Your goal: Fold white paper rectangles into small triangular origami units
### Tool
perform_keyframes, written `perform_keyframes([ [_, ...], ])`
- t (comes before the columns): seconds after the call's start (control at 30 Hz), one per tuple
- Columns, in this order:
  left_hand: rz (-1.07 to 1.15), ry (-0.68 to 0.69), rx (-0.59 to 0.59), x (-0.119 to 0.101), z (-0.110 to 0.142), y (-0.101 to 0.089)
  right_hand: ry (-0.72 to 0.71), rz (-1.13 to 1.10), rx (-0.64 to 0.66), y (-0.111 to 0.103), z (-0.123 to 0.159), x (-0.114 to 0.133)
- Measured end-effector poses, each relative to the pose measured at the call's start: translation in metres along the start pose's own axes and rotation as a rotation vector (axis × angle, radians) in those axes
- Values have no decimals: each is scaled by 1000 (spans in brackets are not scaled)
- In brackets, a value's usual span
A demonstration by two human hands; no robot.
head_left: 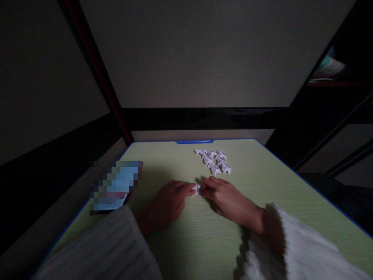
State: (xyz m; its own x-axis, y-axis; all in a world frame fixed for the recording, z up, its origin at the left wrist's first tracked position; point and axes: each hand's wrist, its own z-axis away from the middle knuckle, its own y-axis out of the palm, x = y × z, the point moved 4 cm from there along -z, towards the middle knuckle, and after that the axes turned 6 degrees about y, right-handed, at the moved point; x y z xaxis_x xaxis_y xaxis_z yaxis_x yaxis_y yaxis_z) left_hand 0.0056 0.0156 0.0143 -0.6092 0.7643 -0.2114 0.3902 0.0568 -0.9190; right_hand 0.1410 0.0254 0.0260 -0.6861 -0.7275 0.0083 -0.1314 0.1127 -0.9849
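Note:
Between my two hands a small folded piece of white paper (197,189) lies low over the table. My left hand (171,200) grips its left side, thumb and forefinger together. From the right, my right hand (223,196) has its fingers curled in at the paper's other edge; its fingertips are partly hidden. Just beyond my hands sits a cluster of several small folded paper figures (214,168), white with pointed ends.
The pale green table (186,249) has a blue rim with a blue handle strip (195,142) at the far edge. On the left lies a flat blurred-out item (118,186), bluish, with a dark red edge. A panelled wall (198,54) stands behind the table.

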Motion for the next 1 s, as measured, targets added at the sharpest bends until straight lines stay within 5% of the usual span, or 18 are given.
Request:
perform_keyframes([
  [0.3,-107,-46,138,-5,-15,-3,-3,-163,-16,2,-2,-7],
  [0.57,-122,-36,196,-9,-18,-4,-32,2,22,0,-7,9],
  [1.0,-25,42,21,7,2,-4,-24,-204,-4,0,4,-8],
])
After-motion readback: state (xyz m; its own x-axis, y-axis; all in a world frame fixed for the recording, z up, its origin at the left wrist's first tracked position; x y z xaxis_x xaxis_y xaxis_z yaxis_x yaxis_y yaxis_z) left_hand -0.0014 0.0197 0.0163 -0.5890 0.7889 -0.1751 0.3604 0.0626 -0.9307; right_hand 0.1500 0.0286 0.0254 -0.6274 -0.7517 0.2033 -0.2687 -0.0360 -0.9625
